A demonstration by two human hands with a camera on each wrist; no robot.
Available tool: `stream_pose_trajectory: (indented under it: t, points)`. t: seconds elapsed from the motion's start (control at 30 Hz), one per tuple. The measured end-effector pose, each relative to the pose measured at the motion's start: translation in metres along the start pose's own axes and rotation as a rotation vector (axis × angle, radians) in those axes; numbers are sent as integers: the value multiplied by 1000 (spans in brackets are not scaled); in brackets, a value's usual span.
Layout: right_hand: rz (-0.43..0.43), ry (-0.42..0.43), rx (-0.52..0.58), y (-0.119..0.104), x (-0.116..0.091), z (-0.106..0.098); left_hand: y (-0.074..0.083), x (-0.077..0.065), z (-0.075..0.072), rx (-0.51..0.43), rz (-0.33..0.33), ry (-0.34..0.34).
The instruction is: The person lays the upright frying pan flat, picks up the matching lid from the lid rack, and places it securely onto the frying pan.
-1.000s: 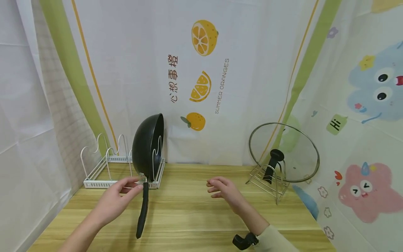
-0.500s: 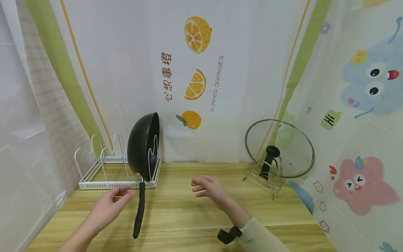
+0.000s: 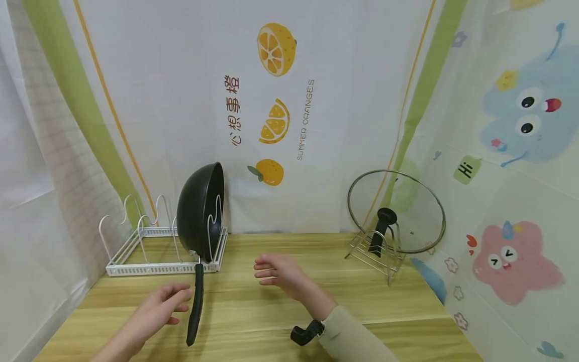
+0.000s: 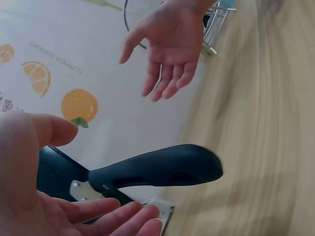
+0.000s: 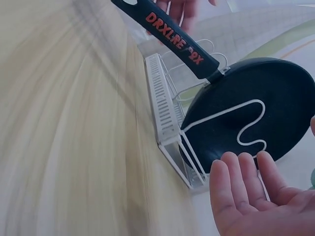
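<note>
The black frying pan (image 3: 201, 211) is standing on edge in the white wire rack (image 3: 158, 251) at ten o'clock, its dividers propping it, handle (image 3: 195, 304) jutting toward the person. The left hand (image 3: 158, 306) is hovering just beside the handle, fingers relaxed, holding nothing; the right hand (image 3: 278, 269) is likewise hanging open. A glass lid (image 3: 400, 213) is sitting on its stand at two o'clock, well clear.

1. Wooden table (image 3: 271, 311), pale striped grain, set against printed backdrops.
2. White wire rack (image 3: 158, 251) stands on the table at the rear left; a black pan (image 3: 201, 211) stands on edge in it, handle overhanging the table.
3. Metal stand (image 3: 377, 251) stands at the rear right, bearing a glass lid (image 3: 402, 211).
</note>
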State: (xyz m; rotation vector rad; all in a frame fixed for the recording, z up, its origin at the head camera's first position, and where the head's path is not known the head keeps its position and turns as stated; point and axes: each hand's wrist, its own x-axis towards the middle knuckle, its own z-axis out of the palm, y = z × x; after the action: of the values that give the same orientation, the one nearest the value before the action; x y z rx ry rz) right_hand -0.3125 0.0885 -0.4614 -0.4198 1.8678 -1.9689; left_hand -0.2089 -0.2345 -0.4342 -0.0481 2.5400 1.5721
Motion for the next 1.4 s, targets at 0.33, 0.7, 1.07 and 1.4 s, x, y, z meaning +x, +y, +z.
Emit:
stream_pose_trajectory:
  t: [0.33, 0.7, 1.07, 1.4]
  points:
    - [26, -10, 51, 3, 15, 28, -9, 2, 11, -126, -90, -75]
    - [50, -25, 106, 17, 26, 55, -22, 2, 17, -317, -93, -250]
    - [79, -46, 192, 25, 43, 78, -26, 1, 24, -439, -113, -329]
    - [101, -70, 277, 21, 46, 102, -34, 0, 31, -534, -114, -422]
